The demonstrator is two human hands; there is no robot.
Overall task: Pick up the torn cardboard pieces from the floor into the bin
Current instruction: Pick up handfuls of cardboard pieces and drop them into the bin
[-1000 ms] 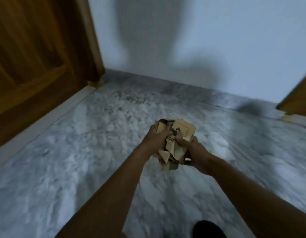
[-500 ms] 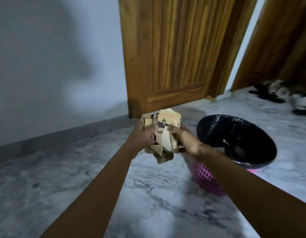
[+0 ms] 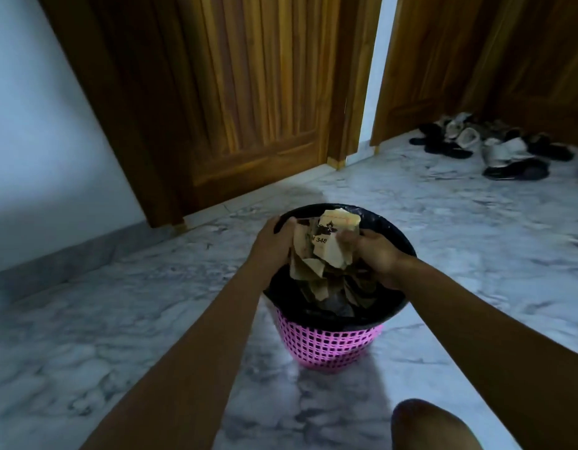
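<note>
A bundle of torn cardboard pieces, tan with black print, is held between both hands directly over the mouth of the bin. My left hand grips the bundle's left side and my right hand grips its right side. The bin is a pink lattice basket lined with a black bag and stands on the marble floor in the middle of the view. More cardboard scraps lie inside the liner below the bundle.
A wooden door stands behind the bin, with a white wall to its left. A pile of shoes lies at the far right by a second wooden door. My knee shows at the bottom right.
The view has swung right, bringing the bin to the centre. Both hands have carried the cardboard bundle from beside the bin to directly over its opening.
</note>
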